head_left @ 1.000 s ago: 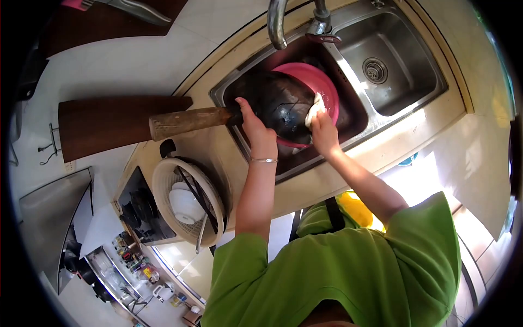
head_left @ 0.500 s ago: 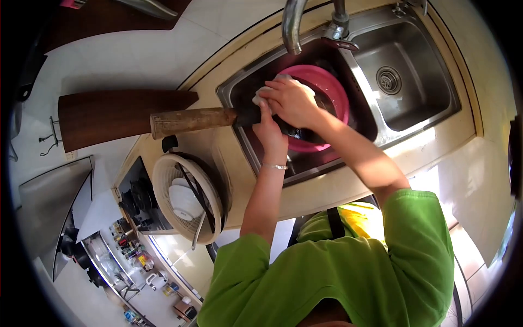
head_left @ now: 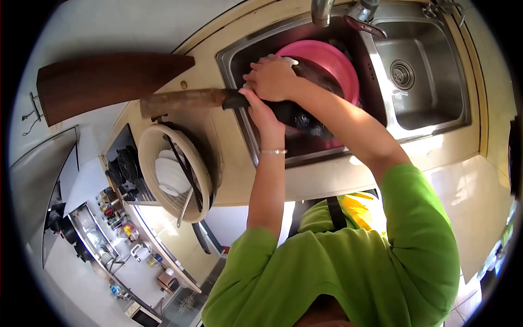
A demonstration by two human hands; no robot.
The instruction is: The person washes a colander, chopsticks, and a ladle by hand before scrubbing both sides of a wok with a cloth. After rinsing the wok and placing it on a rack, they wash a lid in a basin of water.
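A dark wok (head_left: pixel 305 115) with a thick wooden handle (head_left: pixel 182 102) lies tilted over a pink basin (head_left: pixel 348 82) in the left sink bowl. My left hand (head_left: pixel 265 119) is closed around the black base of the handle, at the wok's edge. Close above it, my right hand (head_left: pixel 271 79) presses a whitish cloth (head_left: pixel 293 61) against the wok; only the cloth's edge shows past my fingers. Wet shine marks the wok's lower part. The wok's inside is partly hidden by my right hand and forearm.
A faucet (head_left: pixel 322 12) rises behind the sink. To the right is a second steel bowl with a drain (head_left: pixel 402 74). Left of the sink, a cream dish basket (head_left: pixel 144 158) holds white bowls and utensils. A dark wooden board (head_left: pixel 111 84) stands by the wall.
The view has shifted, and more of the floor side shows. My right hand has slid left over the wok, nearer my left hand. The wok has tilted, its handle still pointing left.
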